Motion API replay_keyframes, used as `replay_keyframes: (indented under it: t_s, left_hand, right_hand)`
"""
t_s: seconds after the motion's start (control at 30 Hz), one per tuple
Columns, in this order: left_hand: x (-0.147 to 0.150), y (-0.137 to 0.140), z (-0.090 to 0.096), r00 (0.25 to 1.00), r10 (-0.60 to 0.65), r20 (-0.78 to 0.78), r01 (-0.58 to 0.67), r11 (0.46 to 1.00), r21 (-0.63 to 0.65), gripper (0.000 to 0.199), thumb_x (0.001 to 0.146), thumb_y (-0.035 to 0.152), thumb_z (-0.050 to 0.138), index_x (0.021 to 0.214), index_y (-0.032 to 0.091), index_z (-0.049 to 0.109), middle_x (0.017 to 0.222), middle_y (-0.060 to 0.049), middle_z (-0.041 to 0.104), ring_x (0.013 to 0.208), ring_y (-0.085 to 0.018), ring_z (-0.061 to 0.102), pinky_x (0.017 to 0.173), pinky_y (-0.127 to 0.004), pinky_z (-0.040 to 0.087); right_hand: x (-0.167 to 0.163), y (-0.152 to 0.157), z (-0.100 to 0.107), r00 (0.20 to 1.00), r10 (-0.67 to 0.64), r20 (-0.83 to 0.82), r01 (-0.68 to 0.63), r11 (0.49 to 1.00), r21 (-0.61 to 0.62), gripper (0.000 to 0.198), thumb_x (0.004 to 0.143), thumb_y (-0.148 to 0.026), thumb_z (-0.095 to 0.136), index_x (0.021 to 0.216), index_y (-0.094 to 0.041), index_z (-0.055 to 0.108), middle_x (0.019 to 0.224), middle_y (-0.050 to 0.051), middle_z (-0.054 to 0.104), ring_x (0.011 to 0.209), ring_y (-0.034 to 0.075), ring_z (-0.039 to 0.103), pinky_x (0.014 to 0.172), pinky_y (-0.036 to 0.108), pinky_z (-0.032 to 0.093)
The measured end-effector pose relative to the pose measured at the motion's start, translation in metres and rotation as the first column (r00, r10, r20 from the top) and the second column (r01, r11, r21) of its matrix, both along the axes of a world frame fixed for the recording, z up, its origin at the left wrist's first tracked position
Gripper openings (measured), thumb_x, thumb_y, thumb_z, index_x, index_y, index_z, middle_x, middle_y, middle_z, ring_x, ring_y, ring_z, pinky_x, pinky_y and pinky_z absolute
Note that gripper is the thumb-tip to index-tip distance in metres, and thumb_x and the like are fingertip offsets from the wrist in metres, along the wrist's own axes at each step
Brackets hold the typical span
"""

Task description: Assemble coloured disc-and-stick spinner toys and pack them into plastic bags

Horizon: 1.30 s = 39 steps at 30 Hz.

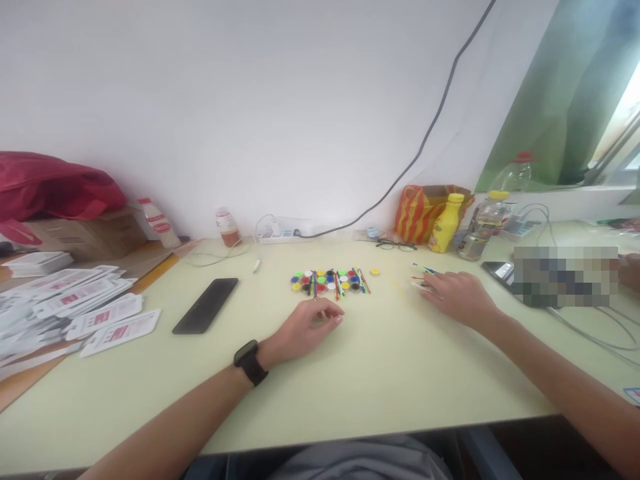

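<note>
My left hand (307, 327), with a dark watch on its wrist, rests low over the table, its fingers loosely curved and the thumb apart; nothing shows between them. Just beyond it lie rows of small round coloured discs (321, 288), with thin coloured sticks (337, 285) standing between groups of them. One yellow disc (375, 272) sits apart to the right. My right hand (460, 295) is farther right, fingers bent and drawn together at several loose thin sticks (424, 269), blue, green, red and white. The fingertips are partly hidden by the hand.
A black phone (206, 307) lies left of the discs, with white badges (107, 313) beyond. Along the wall stand a power strip (280, 235), eyeglasses (396, 245), a striped bag (414, 213), a yellow bottle (445, 227) and clear bottles (483, 227). Cables (590, 333) run at right.
</note>
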<state>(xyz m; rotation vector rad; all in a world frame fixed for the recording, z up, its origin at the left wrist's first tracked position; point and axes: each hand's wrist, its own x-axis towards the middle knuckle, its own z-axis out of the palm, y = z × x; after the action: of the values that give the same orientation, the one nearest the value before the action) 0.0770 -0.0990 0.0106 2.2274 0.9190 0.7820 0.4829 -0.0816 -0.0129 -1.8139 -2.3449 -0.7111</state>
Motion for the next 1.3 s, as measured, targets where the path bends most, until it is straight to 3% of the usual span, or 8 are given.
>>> replay_keyframes:
  t_s: [0.1,0.2,0.37,0.53,0.83,1.0,1.3]
  left_hand:
    - [0.0,0.001,-0.002,1.0,-0.013,-0.021,0.013,1.0,0.007,0.017,0.101,0.034,0.061,0.105,0.022,0.072,0.103,-0.004,0.073,0.091,-0.017,0.065,0.081,-0.029,0.052]
    - [-0.001,0.0,-0.003,0.999,-0.026,-0.035,0.027,0.999,0.027,0.016,0.1,0.033,0.062,0.105,0.022,0.072,0.102,-0.005,0.073,0.092,-0.017,0.066,0.082,-0.029,0.053]
    - [0.0,-0.001,-0.002,0.998,-0.039,-0.058,0.042,0.998,0.045,0.014,0.1,0.031,0.062,0.103,0.023,0.073,0.101,-0.004,0.073,0.091,-0.017,0.066,0.084,-0.029,0.053]
    - [-0.001,-0.001,-0.002,0.996,-0.041,-0.077,0.046,0.997,0.056,0.014,0.1,0.03,0.062,0.102,0.023,0.073,0.101,-0.005,0.073,0.091,-0.017,0.066,0.083,-0.029,0.053]
    - [-0.002,-0.001,0.001,0.995,-0.043,-0.089,0.049,0.997,0.064,0.014,0.1,0.029,0.062,0.103,0.023,0.074,0.099,-0.004,0.074,0.089,-0.018,0.065,0.082,-0.029,0.053]
    - [-0.003,-0.001,0.001,0.994,-0.048,-0.103,0.055,0.996,0.075,0.014,0.1,0.028,0.061,0.102,0.023,0.073,0.098,-0.004,0.074,0.089,-0.018,0.065,0.082,-0.029,0.053]
    - [-0.005,0.001,0.0,0.992,-0.036,-0.12,0.044,0.996,0.071,0.014,0.099,0.03,0.061,0.102,0.023,0.073,0.099,-0.004,0.074,0.089,-0.018,0.066,0.082,-0.029,0.054]
  right_hand:
    - [-0.021,0.005,0.016,0.998,0.048,-0.031,-0.049,0.999,-0.023,0.022,0.101,-0.035,0.049,0.102,-0.021,0.066,0.092,0.009,0.075,0.088,0.026,0.066,0.07,0.035,0.034]
    - [-0.049,0.014,0.028,0.996,0.042,-0.078,-0.051,0.991,-0.12,0.021,0.102,-0.033,0.048,0.098,-0.021,0.065,0.096,0.009,0.074,0.093,0.026,0.065,0.073,0.034,0.036]
    - [-0.081,0.033,0.026,0.995,-0.029,-0.093,0.003,0.964,-0.266,0.016,0.097,-0.019,0.052,0.092,-0.018,0.067,0.1,0.014,0.074,0.092,0.029,0.066,0.071,0.034,0.036]
    - [-0.081,0.038,0.019,0.984,-0.058,-0.171,0.015,0.971,-0.24,0.014,0.091,-0.011,0.053,0.088,-0.018,0.064,0.098,0.013,0.074,0.089,0.027,0.066,0.069,0.033,0.034]
    - [-0.073,0.042,0.014,0.878,-0.052,-0.476,-0.015,0.991,-0.136,0.004,0.088,-0.019,0.055,0.088,-0.021,0.057,0.084,0.003,0.071,0.073,0.019,0.062,0.063,0.028,0.037]
    - [-0.076,0.046,0.004,0.795,0.048,-0.605,-0.111,0.992,-0.067,0.025,0.087,-0.014,0.054,0.108,-0.021,0.065,0.102,0.004,0.075,0.088,0.02,0.067,0.074,0.028,0.046]
    - [-0.079,0.047,-0.003,0.787,0.097,-0.61,-0.15,0.988,-0.037,0.027,0.092,-0.011,0.05,0.106,-0.018,0.073,0.106,0.008,0.075,0.095,0.022,0.067,0.081,0.031,0.047]
